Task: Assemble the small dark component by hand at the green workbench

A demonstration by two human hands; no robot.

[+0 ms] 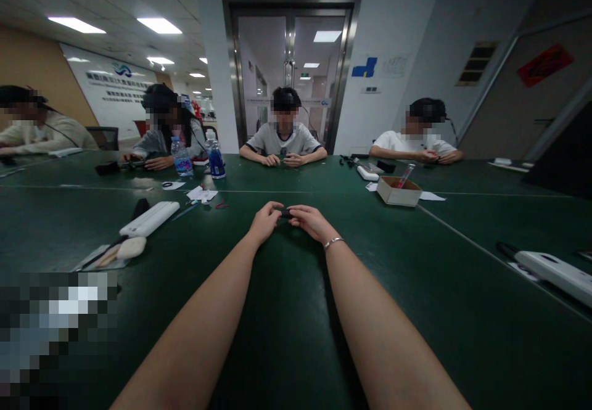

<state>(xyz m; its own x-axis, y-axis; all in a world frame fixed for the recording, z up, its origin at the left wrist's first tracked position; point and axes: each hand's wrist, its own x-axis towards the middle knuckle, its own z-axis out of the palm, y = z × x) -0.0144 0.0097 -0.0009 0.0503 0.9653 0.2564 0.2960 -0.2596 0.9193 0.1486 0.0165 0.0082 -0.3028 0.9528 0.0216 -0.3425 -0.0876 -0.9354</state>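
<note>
Both my arms reach forward over the dark green table (pixel 287 311). Between my fingertips sits a small dark object (pixel 286 214), too small and dim for its kind to be told. My left hand (pixel 266 222) pinches its left end between thumb and fingers. On the other end, the thumb and fingers of my right hand (pixel 311 220) are closed too. A silver bracelet (pixel 333 243) circles my right wrist. The object is held just above the tabletop, and my fingers cover much of it.
To the left lie a white power strip (pixel 150 219), a rounded white case (pixel 132 248) and a blue pen (pixel 185 211). Bottles (pixel 215 157) stand farther back. A cardboard box (pixel 398 192) is ahead right; a white device (pixel 555 271) lies far right. Several people sit across the table.
</note>
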